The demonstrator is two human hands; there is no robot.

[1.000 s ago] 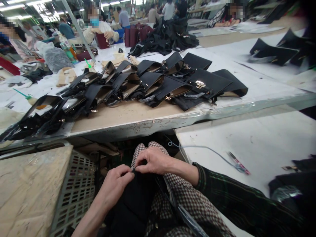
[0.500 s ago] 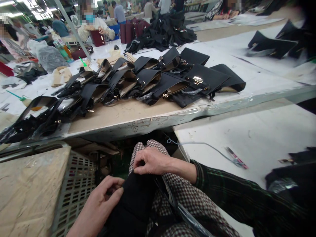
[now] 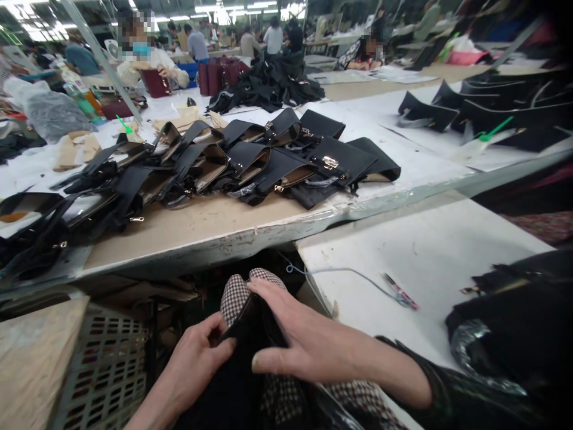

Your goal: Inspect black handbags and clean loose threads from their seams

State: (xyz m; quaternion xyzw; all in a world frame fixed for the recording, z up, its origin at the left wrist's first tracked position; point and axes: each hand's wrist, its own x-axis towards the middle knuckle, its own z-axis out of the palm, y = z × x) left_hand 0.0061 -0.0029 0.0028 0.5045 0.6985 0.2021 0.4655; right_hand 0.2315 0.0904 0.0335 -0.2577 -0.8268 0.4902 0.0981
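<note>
A black bag point(image 3: 224, 388) lies on my lap over checked trousers, its lower part running out of the picture. My left hand point(image 3: 190, 361) pinches the bag's left upper edge between thumb and fingers. Over its right side my right hand point(image 3: 299, 334) lies with fingers stretched out and thumb spread apart; the fingertips touch the far upper edge. What the right palm covers is hidden. Beside my right forearm rests another black bag point(image 3: 510, 316) with clear plastic wrap on it.
Several black handbags point(image 3: 255, 158) with gold fittings stand in rows on the long worktable point(image 3: 188, 236). A pen point(image 3: 400, 289) and a blue cord lie on the white side table point(image 3: 358, 239). At left are a plastic crate point(image 3: 107, 352) and a board. A co-worker point(image 3: 152, 68) holds a maroon bag.
My right hand has gone from curled fingers at the bag's top edge to a stretched, flatter pose over its right side. The left hand keeps its pinch. The view has turned right.
</note>
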